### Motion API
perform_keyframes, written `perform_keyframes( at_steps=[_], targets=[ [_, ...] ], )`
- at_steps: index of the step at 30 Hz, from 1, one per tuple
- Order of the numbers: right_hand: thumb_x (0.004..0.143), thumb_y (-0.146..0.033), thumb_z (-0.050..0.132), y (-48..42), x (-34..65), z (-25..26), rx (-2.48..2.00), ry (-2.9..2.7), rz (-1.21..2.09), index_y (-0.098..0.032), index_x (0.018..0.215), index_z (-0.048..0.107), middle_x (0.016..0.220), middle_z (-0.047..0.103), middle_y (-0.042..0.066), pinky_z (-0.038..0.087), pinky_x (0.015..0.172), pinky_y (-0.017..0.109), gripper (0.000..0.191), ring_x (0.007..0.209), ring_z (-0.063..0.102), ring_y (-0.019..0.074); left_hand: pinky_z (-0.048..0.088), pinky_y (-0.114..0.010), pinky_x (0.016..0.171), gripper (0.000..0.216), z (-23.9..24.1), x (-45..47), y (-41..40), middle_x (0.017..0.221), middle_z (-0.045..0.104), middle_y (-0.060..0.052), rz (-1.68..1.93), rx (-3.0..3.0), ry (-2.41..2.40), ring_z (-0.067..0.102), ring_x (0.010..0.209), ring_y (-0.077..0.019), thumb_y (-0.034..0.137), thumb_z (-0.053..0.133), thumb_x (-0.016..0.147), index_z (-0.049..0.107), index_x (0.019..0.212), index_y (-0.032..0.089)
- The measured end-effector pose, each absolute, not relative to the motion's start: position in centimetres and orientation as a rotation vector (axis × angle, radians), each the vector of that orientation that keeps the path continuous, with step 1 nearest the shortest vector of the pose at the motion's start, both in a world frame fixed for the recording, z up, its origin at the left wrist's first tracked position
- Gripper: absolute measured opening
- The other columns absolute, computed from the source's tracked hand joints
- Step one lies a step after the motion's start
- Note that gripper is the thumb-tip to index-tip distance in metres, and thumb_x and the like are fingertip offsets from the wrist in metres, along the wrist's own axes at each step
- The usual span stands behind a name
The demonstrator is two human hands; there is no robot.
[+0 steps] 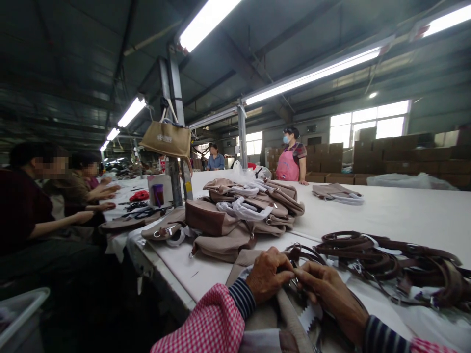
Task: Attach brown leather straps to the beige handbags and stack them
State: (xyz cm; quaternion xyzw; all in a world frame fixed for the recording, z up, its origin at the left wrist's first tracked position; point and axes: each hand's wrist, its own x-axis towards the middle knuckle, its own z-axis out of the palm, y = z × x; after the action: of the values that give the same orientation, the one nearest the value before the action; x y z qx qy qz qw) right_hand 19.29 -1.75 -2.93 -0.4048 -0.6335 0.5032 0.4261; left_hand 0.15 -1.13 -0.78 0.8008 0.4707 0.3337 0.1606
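I count one left hand [268,275] and one right hand [333,293] up close. One heap of bags [241,239], too overlapped for me to number. One loose bag [333,191]; one hanging bag [167,139]. One tangle of straps [392,265], loops uncountable. One purple cup [158,195]. Co-workers [288,164]: at least four.

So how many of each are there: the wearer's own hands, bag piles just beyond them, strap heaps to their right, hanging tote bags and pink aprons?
Wearer's hands: 2, left hand and right hand
Bag pile: 1
Strap heap: 1
Hanging tote bag: 1
Pink apron: 1
Total: 6
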Motion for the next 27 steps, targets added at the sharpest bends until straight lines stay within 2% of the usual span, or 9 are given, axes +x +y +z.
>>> perform_keyframes(
  at_steps=[7,13,27],
  targets=[
    [0.085,-0.071,0.069,-1.67,19.33,-3.25,-1.071,-1.539,1.281,-0.016,0.074,0.060,0.055,0.046,-0.004,0.025,0.050,0.023,0.056,0.051,0.036,0.0084,0.043,-0.031,0.092,0.011,-0.47,0.19,-1.24,0.098,0.069,-0.002,0.925,2.342,1.290,0.064,0.102,-0.0196,0.027,0.084,0.085,0.081,0.095,0.022],
    [0.078,-0.071,0.074,-1.93,19.19,-2.79,-1.064,-1.503,1.302,-0.016,0.072,0.059,0.056,0.048,-0.004,0.024,0.050,0.023,0.057,0.051,0.034,0.0079,0.042,-0.033,0.094,0.010,-0.51,0.06,-1.04,0.100,0.069,-0.003,0.883,2.420,1.266,0.064,0.105,-0.0200,0.029,0.080,0.089,0.081,0.098,0.023],
    [0.078,-0.068,0.076,-2.07,19.43,-3.08,-1.041,-1.514,1.274,-0.016,0.076,0.063,0.059,0.049,-0.003,0.026,0.051,0.023,0.053,0.054,0.037,0.0092,0.040,-0.032,0.094,0.008,-0.55,0.01,-1.13,0.099,0.066,-0.001,0.857,2.443,1.292,0.063,0.105,-0.0187,0.027,0.077,0.092,0.078,0.098,0.023]
  ],
)
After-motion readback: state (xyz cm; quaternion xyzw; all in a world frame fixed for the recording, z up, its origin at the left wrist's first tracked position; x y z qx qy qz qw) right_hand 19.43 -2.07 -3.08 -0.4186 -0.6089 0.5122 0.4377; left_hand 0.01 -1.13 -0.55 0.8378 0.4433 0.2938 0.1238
